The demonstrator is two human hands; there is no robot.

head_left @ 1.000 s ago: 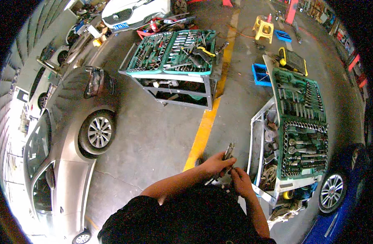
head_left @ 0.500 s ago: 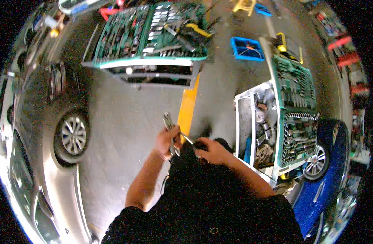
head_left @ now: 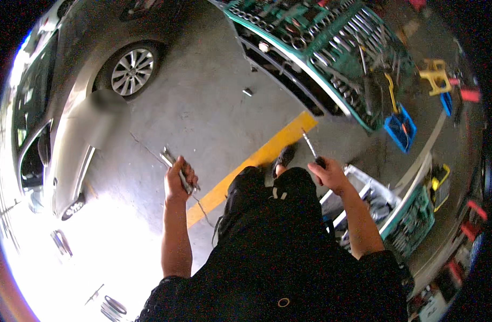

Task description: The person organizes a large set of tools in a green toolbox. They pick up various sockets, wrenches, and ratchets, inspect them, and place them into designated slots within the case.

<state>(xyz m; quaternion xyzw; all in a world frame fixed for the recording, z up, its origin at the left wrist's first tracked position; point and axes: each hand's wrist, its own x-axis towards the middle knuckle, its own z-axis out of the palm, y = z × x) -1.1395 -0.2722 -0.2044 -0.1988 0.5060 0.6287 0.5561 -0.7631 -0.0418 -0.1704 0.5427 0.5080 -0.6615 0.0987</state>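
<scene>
My left hand (head_left: 180, 180) is closed around a bundle of silver wrenches (head_left: 168, 155); their ends stick out above and below the fist. How many there are cannot be made out. To the right, my right hand (head_left: 330, 175) grips the dark handle of a screwdriver (head_left: 310, 143), and its thin metal shaft points forward. The two hands are well apart, one on each side of my legs. Past the screwdriver's tip stands a tool cart (head_left: 374, 124) topped with a green tray full of wrenches and sockets.
A light-coloured car (head_left: 77, 129) stands at the left, partly under a blurred patch. A yellow line (head_left: 267, 155) crosses the grey floor. Close to my right arm is a white-framed cart (head_left: 358, 174). Beyond lie a blue bin (head_left: 400, 129) and a yellow stool (head_left: 435, 77).
My view has swung to the left. My hands, close together before at the screwdriver and wrenches, have parted; the right one has moved away to the right with the screwdriver.
</scene>
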